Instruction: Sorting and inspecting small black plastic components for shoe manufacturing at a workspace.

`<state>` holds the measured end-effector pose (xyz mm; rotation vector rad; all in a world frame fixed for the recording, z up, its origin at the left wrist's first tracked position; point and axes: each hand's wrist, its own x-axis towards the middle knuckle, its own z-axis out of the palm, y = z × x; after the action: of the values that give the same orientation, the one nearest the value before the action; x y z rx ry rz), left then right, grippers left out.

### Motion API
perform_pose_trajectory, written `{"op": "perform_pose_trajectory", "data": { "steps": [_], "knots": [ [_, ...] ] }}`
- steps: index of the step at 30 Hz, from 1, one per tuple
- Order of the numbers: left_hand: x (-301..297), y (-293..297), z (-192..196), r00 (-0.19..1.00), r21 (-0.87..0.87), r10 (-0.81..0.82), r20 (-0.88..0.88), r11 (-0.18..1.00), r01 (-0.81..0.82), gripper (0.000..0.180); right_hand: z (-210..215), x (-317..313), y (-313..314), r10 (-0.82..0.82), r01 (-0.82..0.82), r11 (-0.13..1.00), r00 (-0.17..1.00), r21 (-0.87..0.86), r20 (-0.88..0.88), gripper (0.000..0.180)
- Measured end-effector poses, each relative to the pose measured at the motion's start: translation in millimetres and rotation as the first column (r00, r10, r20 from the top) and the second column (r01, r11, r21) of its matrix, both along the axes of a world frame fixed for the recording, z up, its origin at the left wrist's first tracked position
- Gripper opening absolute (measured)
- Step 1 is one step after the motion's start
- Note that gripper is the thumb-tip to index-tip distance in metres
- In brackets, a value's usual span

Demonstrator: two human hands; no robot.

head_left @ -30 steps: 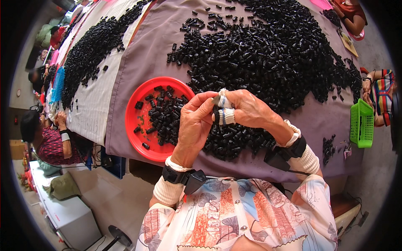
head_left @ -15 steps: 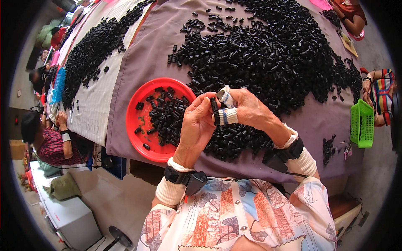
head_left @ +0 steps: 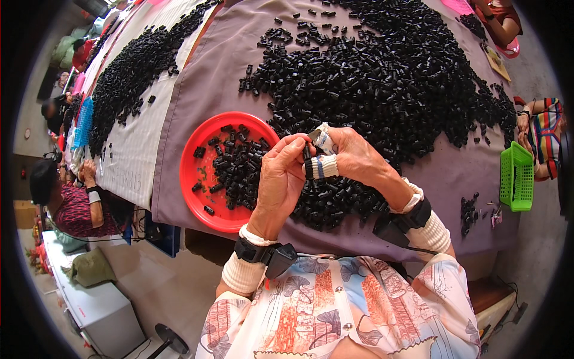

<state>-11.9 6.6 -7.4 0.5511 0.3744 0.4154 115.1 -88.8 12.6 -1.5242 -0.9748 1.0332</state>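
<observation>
Between the thumb and fingers of my left hand [head_left: 278,176] is a small black cylindrical part [head_left: 308,157], held upright. My right hand [head_left: 359,155] meets it from the other side, its thumb and a finger wrapped in white cloth bands. At the wrapped thumb's tip a small grey blade-like piece [head_left: 314,135] rests against the black part's upper end; its exact kind is too small to make out. Below and left of my hands sits a round red tray [head_left: 192,161] with many black parts in it. A large heap of black parts [head_left: 371,84] spreads just beyond my hands.
A green basket [head_left: 517,176] stands at the table's right edge beside a person's hands [head_left: 525,131]. Another heap of black parts [head_left: 134,75] lies on the white-covered table at left, where a person [head_left: 75,197] sits. A blue basket [head_left: 84,122] is near them.
The black part has turned slightly between my fingers, and my left fingers have shifted a little. My right hand stays nearly in place, and the tray has not moved.
</observation>
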Motion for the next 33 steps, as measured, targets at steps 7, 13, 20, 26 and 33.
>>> {"op": "perform_pose_trajectory", "data": {
  "steps": [7,13,20,26,33],
  "knots": [
    [-2,0,-2,1.000,-0.044,-0.002,-0.007,0.999,0.002,0.017,-1,1,0,0.004,-0.001,0.999,0.998,-0.043,0.064,0.025],
    [-2,-4,0,0.999,-0.045,0.046,-0.012,0.998,-0.047,0.020,-5,1,1,0.000,0.004,0.999,0.993,-0.032,0.118,0.029],
    [-4,-2,-2,1.000,-0.009,-0.005,-0.007,1.000,0.005,0.020,5,3,-2,0.065,-0.059,0.998,0.952,-0.030,0.298,0.034],
    [-3,-1,-2,1.000,0.026,-0.002,0.003,1.000,0.002,0.019,0,5,0,0.069,-0.071,0.997,0.936,-0.007,0.344,0.033],
    [-2,-2,-2,0.999,0.050,0.011,-0.030,0.999,-0.010,0.018,3,4,-1,0.086,-0.083,0.996,0.934,-0.024,0.346,0.032]
  ]
}}
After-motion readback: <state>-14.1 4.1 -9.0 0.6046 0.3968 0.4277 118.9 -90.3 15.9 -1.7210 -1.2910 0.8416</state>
